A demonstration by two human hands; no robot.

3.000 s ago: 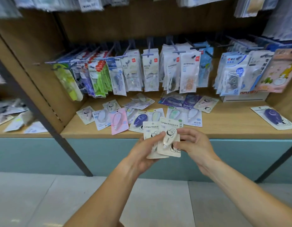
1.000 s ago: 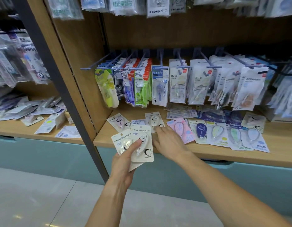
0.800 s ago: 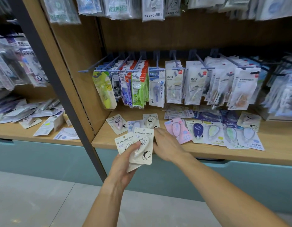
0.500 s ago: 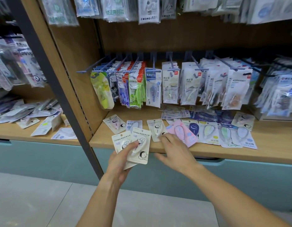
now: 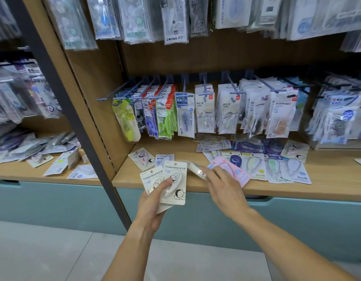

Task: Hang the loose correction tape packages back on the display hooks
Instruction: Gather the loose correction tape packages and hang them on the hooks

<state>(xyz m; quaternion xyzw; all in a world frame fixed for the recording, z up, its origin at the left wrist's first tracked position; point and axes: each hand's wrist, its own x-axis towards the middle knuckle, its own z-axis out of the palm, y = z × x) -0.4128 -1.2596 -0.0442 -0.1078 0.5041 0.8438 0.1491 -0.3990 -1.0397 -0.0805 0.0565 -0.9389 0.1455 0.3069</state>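
A wooden shelf point(image 5: 297, 185) crosses the middle of the frame, with a dark metal post point(image 5: 74, 118) leaning from the upper left down to the lower centre. Behind the shelf, in the centre of the frame, blue display hooks point(image 5: 204, 86) carry rows of hanging packages point(image 5: 226, 114). On the shelf board below them, at centre right, loose correction tape packages point(image 5: 254, 167) lie flat in a row, some overlapping each other. A pink package point(image 5: 239, 175) lies just beside the right hand point(image 5: 224, 189), partly under its fingers.

The left hand point(image 5: 153, 203), at lower centre, holds a small stack of cream packages point(image 5: 173, 183) in front of the shelf edge, the thumb pressed on the front card and the fingers behind. The right hand pinches one white package point(image 5: 197, 170) by its end, with the fingertips closed on it; this package is blurred and is tilted above the shelf board, between the stack and the pink package.
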